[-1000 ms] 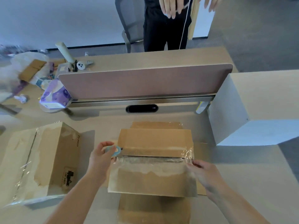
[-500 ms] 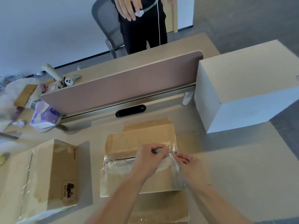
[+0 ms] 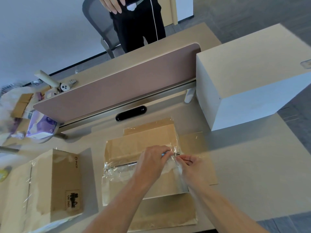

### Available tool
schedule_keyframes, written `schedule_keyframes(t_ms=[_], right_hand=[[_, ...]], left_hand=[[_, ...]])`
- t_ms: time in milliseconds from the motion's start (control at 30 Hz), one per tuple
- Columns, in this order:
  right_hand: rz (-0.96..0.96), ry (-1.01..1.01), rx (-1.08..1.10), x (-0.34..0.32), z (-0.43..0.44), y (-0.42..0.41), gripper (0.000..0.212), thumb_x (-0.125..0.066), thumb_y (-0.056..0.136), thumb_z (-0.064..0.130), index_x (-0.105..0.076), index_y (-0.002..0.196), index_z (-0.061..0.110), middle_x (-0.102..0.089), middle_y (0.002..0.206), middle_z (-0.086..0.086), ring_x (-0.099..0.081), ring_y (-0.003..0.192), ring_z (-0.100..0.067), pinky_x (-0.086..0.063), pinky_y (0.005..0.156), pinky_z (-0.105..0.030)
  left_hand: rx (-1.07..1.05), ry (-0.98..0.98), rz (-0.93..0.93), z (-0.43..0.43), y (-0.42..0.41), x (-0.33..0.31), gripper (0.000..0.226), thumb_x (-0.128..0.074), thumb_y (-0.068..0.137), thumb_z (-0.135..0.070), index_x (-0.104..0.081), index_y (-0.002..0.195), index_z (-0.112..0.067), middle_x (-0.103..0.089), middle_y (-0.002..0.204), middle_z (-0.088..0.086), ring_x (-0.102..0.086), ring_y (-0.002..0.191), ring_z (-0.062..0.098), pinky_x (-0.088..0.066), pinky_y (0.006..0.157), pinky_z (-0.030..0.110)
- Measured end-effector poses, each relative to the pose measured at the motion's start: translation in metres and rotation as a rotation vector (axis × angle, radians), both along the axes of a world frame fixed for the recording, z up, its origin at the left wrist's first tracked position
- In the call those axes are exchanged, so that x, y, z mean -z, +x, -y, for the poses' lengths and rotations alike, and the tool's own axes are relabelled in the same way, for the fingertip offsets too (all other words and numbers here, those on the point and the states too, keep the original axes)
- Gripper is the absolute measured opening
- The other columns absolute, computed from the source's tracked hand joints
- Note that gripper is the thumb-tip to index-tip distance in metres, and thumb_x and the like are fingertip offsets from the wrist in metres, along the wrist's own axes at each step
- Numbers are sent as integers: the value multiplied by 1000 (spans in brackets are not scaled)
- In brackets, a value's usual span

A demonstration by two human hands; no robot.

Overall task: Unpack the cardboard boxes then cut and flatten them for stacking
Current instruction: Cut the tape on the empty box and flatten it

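While the left grip [image 3: 151, 165] clasps a cutter [image 3: 164, 154], the right grip [image 3: 193, 167] pinches tape [image 3: 174, 163] at the box [image 3: 134, 145] edge.

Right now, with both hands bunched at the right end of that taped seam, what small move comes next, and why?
Probably draw the cutter through the last bit of tape at the seam's right end. The left hand grips a small blue cutter there, close beside the right hand, which pinches the crinkled clear tape on the flattened cardboard box.
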State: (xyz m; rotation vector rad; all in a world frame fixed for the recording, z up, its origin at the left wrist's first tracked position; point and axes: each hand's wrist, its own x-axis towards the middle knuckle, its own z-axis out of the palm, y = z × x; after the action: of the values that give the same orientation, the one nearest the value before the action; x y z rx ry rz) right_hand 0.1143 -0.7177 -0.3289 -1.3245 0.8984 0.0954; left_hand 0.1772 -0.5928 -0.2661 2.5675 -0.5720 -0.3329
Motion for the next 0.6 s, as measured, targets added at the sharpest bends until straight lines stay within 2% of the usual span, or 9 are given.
schedule_keyframes(t_ms=[100, 167, 300, 400, 500, 600], right_hand=[[-7, 0, 4, 0, 0, 0, 6, -81, 84, 15, -77, 79, 16, -76, 70, 0, -74, 72, -19, -56, 69, -32], [-7, 1, 6, 0, -1, 0, 6, -81, 84, 16, -77, 79, 17, -76, 70, 1, -74, 72, -18, -53, 66, -30], [-12, 1, 16, -1, 1, 0, 6, -80, 85, 18, -77, 80, 19, -76, 71, 3, -74, 71, -14, -50, 64, -24], [20, -25, -2, -4, 3, -2, 8, -79, 86, 16, -76, 79, 20, -76, 71, 4, -73, 70, -11, -51, 65, -24], [34, -56, -21, -5, 3, -3, 6, -78, 87, 18, -77, 82, 20, -76, 72, 7, -73, 71, -7, -55, 68, -24], [37, -79, -23, -6, 5, -3, 6, -78, 87, 22, -77, 82, 20, -75, 71, 10, -71, 70, -4, -53, 66, -20]], left_hand=[[233, 373, 93, 3, 4, -4, 31, -43, 107, -45, -64, 108, -21, -68, 93, 0, -68, 86, 25, -56, 76, 38], [339, 457, 131, 3, 7, -7, 27, -42, 109, -39, -60, 114, -20, -68, 98, 3, -70, 88, 28, -55, 75, 38], [457, 479, 188, 6, 16, -8, 19, -47, 109, -30, -59, 118, -19, -68, 99, 2, -70, 85, 26, -56, 75, 37], [465, 447, 172, 8, 21, -8, 24, -44, 109, -36, -61, 117, -21, -68, 97, 0, -68, 86, 24, -54, 77, 36], [496, 413, 219, 13, 21, -6, 24, -47, 108, -35, -65, 109, -20, -68, 91, -1, -68, 82, 23, -53, 71, 34], [491, 447, 164, 20, 24, -7, 30, -40, 109, -39, -63, 114, -21, -68, 99, 0, -67, 89, 25, -53, 78, 35]])
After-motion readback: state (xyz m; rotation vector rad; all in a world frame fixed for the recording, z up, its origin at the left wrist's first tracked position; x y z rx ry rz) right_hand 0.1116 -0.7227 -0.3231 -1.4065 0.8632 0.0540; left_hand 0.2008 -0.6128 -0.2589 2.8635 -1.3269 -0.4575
